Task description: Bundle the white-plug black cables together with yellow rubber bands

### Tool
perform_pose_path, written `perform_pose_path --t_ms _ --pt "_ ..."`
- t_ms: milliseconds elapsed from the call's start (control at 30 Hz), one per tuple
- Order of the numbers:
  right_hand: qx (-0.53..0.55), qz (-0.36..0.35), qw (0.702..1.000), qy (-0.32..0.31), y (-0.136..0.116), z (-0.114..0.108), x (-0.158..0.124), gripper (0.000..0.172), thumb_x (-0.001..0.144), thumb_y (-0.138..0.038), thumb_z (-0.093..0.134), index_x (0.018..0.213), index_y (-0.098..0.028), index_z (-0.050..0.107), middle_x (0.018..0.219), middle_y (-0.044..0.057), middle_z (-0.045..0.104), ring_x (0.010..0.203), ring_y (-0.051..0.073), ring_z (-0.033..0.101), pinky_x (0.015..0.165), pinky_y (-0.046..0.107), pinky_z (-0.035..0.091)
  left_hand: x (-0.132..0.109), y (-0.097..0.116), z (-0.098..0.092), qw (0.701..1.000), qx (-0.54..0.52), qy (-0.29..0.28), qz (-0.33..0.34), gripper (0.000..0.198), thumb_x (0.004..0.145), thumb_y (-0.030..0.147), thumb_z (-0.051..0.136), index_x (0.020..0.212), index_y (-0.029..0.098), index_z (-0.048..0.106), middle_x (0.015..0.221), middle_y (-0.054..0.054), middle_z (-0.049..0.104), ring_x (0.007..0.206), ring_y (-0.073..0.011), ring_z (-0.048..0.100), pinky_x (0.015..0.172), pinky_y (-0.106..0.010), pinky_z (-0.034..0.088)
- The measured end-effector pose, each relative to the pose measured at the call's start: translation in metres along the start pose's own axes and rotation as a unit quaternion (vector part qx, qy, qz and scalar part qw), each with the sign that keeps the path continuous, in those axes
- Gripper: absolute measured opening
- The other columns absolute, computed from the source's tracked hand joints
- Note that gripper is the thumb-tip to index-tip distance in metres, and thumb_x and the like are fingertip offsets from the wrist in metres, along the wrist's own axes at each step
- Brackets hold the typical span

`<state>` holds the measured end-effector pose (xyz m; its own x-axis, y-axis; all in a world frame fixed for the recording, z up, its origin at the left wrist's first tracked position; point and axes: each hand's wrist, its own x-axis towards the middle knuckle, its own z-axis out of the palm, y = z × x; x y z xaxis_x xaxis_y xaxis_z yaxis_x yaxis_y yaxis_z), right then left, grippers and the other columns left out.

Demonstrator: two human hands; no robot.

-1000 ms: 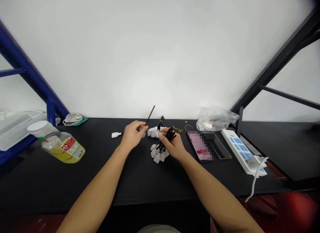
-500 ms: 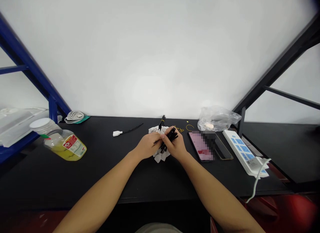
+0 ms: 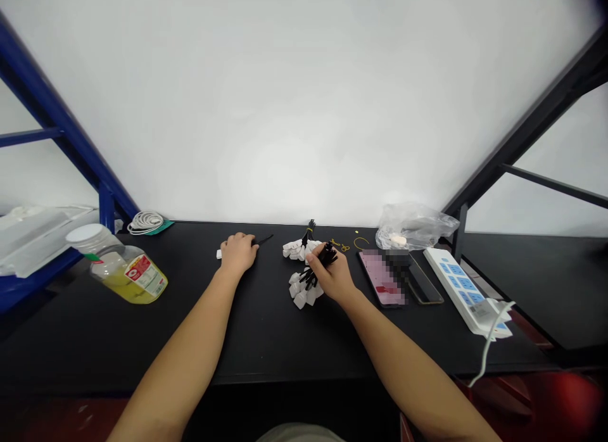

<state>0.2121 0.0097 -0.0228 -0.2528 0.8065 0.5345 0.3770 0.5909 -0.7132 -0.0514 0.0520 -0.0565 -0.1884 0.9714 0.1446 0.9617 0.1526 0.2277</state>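
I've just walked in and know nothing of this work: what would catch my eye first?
At the middle of the black table, the right hand grips a bunch of black cables with white plugs. The left hand lies on a single loose cable further left, and a jar of yellow liquid lies on its side at the far left.

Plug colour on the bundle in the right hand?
White plugs on a black-wired bundle in the right hand. Head view shows it best.
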Motion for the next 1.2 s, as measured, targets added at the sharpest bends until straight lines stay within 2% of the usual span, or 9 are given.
perform_pose_path --t_ms 167,267,433,533,667,867,967,1133,1200 --pt "-0.001 0.005 1.000 -0.020 0.000 -0.001 0.001 0.027 0.095 -0.040 0.054 0.075 -0.021 0.055 0.069 0.000 0.055 0.066 0.016 0.054 0.065 0.029 0.042 0.004 0.001 0.001 0.999 -0.035 -0.007 0.008 0.030 0.093 0.027 0.048 0.111 0.024 0.072 0.115 -0.012 0.070 0.111 -0.0318 0.062 0.094 -0.045 0.048" --pt "0.000 0.013 1.000 -0.025 -0.002 -0.002 0.002 0.025 0.095 -0.039 0.054 0.077 -0.021 0.057 0.069 0.000 0.057 0.066 0.017 0.055 0.065 0.029 0.043 0.001 0.010 -0.005 0.988 -0.144 0.046 0.040 0.027 0.094 0.030 0.048 0.109 0.021 0.070 0.108 -0.009 0.070 0.100 -0.0232 0.066 0.089 -0.035 0.052" --pt "0.005 0.020 1.000 -0.020 -0.003 -0.001 0.001 0.020 0.093 -0.038 0.057 0.084 -0.021 0.062 0.076 0.002 0.063 0.072 0.018 0.059 0.069 0.029 0.045 -0.025 0.043 -0.019 0.896 -0.412 0.126 0.112 0.023 0.089 0.037 0.058 0.101 0.020 0.068 0.089 -0.004 0.068 0.075 -0.0156 0.065 0.073 -0.029 0.055" --pt "0.011 0.028 0.999 -0.017 0.001 0.001 0.000 0.018 0.093 -0.039 0.058 0.091 -0.021 0.063 0.080 0.002 0.065 0.074 0.018 0.061 0.070 0.030 0.046 -0.045 0.063 -0.027 0.853 -0.471 0.111 0.196 0.015 0.087 0.033 0.062 0.090 0.019 0.067 0.083 -0.003 0.065 0.069 -0.0129 0.062 0.064 -0.025 0.053" --pt "0.029 0.016 0.999 -0.023 0.007 0.001 -0.001 0.020 0.093 -0.040 0.058 0.102 -0.022 0.063 0.081 0.003 0.066 0.075 0.019 0.062 0.074 0.032 0.049 -0.060 0.076 -0.030 0.843 -0.449 0.059 0.291 0.013 0.085 0.030 0.065 0.078 0.018 0.065 0.072 -0.001 0.062 0.063 -0.0113 0.057 0.062 -0.024 0.051" --pt "0.019 -0.016 0.999 -0.042 0.006 -0.001 -0.001 0.021 0.095 -0.040 0.054 0.098 -0.020 0.063 0.084 0.004 0.066 0.078 0.019 0.062 0.076 0.033 0.049 -0.061 0.075 -0.024 0.838 -0.452 -0.053 0.301 0.016 0.080 0.034 0.071 0.081 0.019 0.067 0.068 0.000 0.067 0.060 -0.0122 0.061 0.061 -0.025 0.052" --pt "0.012 -0.012 0.999 -0.039 0.004 -0.001 0.000 0.022 0.096 -0.039 0.053 0.087 -0.021 0.061 0.077 0.003 0.063 0.073 0.019 0.060 0.072 0.032 0.048 -0.058 0.073 -0.022 0.841 -0.448 -0.076 0.292 0.028 0.072 0.039 0.080 0.087 0.019 0.066 0.077 -0.001 0.070 0.070 -0.0160 0.065 0.069 -0.030 0.055" --pt "-0.003 -0.019 1.000 -0.014 0.003 0.000 0.000 0.022 0.094 -0.037 0.054 0.079 -0.021 0.059 0.073 0.002 0.060 0.069 0.018 0.057 0.068 0.032 0.046 -0.062 0.080 -0.011 0.856 -0.414 -0.101 0.294 0.093 0.050 0.043 0.093 0.133 0.023 0.054 0.132 -0.012 0.062 0.121 -0.0310 0.059 0.103 -0.045 0.049" --pt "-0.001 -0.018 1.000 -0.020 0.003 0.000 0.000 0.023 0.094 -0.037 0.054 0.078 -0.021 0.058 0.071 0.002 0.059 0.068 0.018 0.056 0.067 0.031 0.046 -0.066 0.086 -0.004 0.845 -0.419 -0.135 0.305 0.101 0.051 0.040 0.093 0.140 0.024 0.049 0.138 -0.013 0.059 0.127 -0.0329 0.056 0.107 -0.047 0.046"
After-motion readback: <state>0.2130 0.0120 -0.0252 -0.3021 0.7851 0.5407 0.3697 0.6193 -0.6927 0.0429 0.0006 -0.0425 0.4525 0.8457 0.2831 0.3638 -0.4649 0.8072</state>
